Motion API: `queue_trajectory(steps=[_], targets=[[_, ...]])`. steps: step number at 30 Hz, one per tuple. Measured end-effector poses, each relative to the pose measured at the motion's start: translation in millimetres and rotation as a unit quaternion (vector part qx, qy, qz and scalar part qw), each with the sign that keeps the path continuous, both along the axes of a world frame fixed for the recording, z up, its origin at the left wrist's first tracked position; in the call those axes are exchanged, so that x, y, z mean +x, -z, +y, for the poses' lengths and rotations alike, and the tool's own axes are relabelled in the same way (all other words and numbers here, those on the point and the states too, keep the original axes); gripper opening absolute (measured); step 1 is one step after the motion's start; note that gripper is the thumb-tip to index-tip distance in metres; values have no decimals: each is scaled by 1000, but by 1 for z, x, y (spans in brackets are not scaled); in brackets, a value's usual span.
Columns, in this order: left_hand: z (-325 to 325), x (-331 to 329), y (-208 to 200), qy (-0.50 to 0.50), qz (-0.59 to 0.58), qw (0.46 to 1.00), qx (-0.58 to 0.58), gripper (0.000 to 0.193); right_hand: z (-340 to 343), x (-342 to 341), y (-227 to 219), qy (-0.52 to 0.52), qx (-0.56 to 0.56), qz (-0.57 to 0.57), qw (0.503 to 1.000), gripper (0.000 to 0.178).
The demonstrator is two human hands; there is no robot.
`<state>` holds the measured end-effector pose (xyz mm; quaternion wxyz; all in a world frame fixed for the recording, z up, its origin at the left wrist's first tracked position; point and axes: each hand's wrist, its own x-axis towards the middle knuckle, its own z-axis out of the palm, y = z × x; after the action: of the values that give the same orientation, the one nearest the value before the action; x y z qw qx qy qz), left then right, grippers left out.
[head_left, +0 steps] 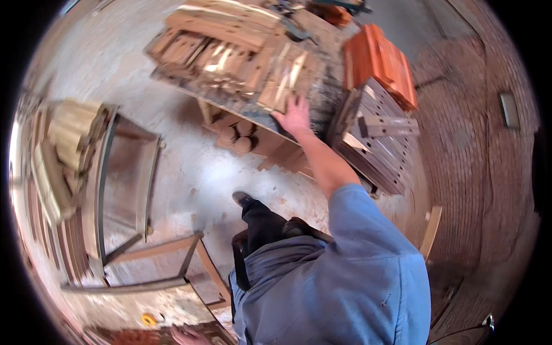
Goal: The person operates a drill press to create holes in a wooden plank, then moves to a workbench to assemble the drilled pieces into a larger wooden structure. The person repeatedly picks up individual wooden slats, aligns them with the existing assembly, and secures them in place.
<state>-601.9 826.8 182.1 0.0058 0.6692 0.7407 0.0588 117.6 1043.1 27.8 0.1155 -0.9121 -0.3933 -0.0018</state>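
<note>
My right hand (296,118) reaches forward with its thumb and fingers spread, at the near end of a light wooden board (284,75) on the workbench (253,108). It looks to be touching the board's end or resting just over it, and grips nothing. Several brown wooden pieces with holes (224,54) lie in rows to its left, blurred by motion. At the lower edge, partly cut off, my left hand (190,334) has its fingers stretched out beside a worn tabletop (172,302). A small yellow roll-shaped object (149,319) lies on that top, apart from the hand.
Dark wooden pieces with holes (376,144) are stacked right of my right arm, with orange-red boards (379,63) beyond. Round wooden pieces (236,138) sit under the bench edge. At left, a metal frame (106,190) stands by piled pale timber (72,135). A dark tool (296,30) lies farther back.
</note>
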Motion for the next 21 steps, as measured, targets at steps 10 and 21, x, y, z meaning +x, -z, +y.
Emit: queue_trajectory(steps=[10, 21], targets=[[-53, 28, -10, -96, -120, 985, 78, 40, -97, -148, 12, -265, -52, 207, 940, 62], [-242, -37, 19, -336, 20, 930, 145, 34, -88, -211, 32, -334, -179, 332, 864, 48]])
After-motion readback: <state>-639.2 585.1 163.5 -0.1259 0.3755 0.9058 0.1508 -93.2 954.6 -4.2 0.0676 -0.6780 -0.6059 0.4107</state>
